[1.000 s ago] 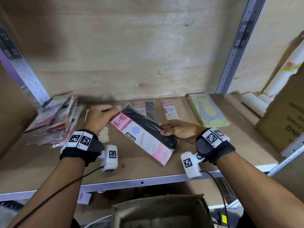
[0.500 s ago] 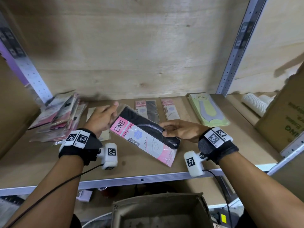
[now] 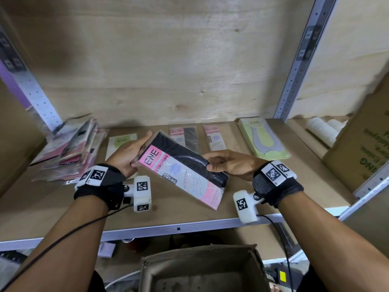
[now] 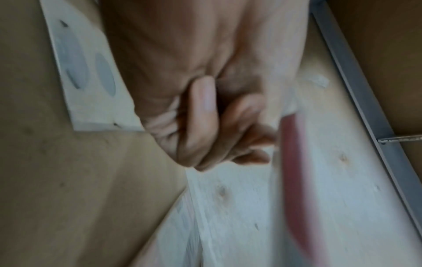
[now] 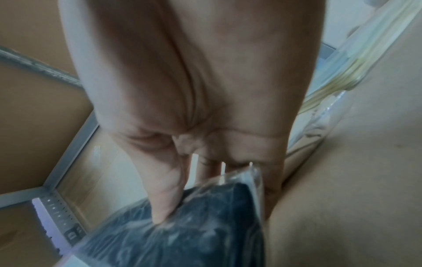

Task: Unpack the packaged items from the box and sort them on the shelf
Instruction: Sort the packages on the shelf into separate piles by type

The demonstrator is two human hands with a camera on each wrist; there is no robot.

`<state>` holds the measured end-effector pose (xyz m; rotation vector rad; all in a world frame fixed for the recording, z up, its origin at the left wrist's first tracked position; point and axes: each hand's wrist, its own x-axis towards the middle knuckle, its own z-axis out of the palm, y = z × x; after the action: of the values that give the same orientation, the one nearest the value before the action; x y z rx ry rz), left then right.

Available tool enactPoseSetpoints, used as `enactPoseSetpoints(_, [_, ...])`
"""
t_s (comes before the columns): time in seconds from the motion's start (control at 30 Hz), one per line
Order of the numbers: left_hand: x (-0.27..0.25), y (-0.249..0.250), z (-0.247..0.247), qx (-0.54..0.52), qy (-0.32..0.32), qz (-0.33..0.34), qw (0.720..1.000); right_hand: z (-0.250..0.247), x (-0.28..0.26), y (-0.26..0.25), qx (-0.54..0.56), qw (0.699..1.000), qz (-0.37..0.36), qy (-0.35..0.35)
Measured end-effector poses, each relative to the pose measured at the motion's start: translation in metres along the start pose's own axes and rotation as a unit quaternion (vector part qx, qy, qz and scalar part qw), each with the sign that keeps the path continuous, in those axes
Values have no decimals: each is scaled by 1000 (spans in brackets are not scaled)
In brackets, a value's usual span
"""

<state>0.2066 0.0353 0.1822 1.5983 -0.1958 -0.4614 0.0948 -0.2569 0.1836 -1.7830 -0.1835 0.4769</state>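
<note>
The stocking pack (image 3: 182, 172) has lifted and tilted a little since a second ago, its pink end turned up toward the left; it hangs above the shelf (image 3: 189, 225), not yet laid down. The left hand (image 3: 128, 153) pinches its top corner, the right hand (image 3: 228, 165) clamps thumb over fingers on the dark edge. It looks like label-checking before sorting; similar pink packs (image 3: 185, 138) lie just behind, the box (image 3: 202, 268) waits below

We count three pink stocking packs (image 3: 183, 171), two green sock packs (image 3: 266, 142), one messy pile (image 3: 69, 148), one open box (image 3: 202, 268).
</note>
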Motion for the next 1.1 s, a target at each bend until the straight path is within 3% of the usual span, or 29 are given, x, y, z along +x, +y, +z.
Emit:
enactPoseSetpoints(0.13, [6,-1,-9,-76,68,-24,994,-4,0,2,68,997,4,39])
enactPoseSetpoints(0.2, [4,0,-10,-85,67,-37,993,-5,3,2,115,990,2,80])
enactPoseSetpoints(0.3, [-6,-2,8,-14,17,-50,999,-1,10,-2,153,977,1,149])
enactPoseSetpoints(0.43, [-20,-8,49,39,-101,-46,993,9,25,-5,200,957,-5,209])
enactPoseSetpoints(0.5, [-20,-10,57,37,-104,-27,994,14,30,-9,202,954,-5,219])
enactPoseSetpoints(0.67, [-14,-7,54,66,7,10,998,21,44,-18,130,954,14,271])
enactPoseSetpoints(0.83, [-1,-7,56,108,77,29,991,16,63,-21,34,950,35,308])
enactPoseSetpoints(0.93, [9,-9,55,162,83,31,983,12,72,-20,-54,936,50,345])
enactPoseSetpoints(1.1, [21,-13,52,166,63,4,984,11,77,-17,-152,914,63,371])
